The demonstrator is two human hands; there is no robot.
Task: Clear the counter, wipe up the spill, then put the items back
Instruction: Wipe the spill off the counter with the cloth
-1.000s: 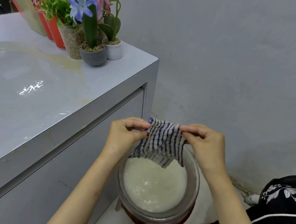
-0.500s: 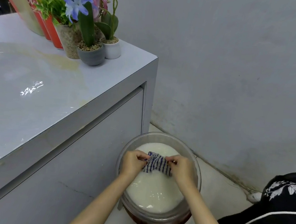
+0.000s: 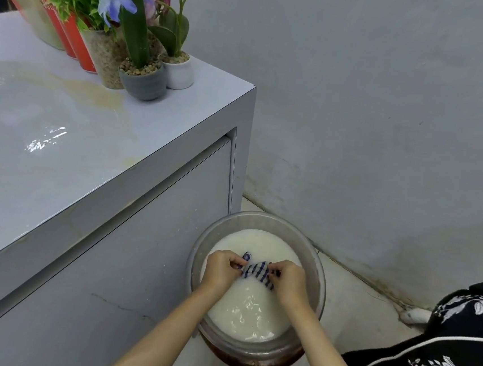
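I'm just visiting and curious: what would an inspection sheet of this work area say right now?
Surface: counter glossy, yellowish spill mark toward the back.
Job's things: striped cloth bunched inside the basin, over cloudy water; red cans and potted plants at the counter's back corner.
Clutter: small white object on the floor by the wall, unclear.
Grips: left hand and right hand each pinch an end of the cloth.
Cables: nothing seen.
Surroundings: grey wall, tiled floor; basin sits on a brown stool.
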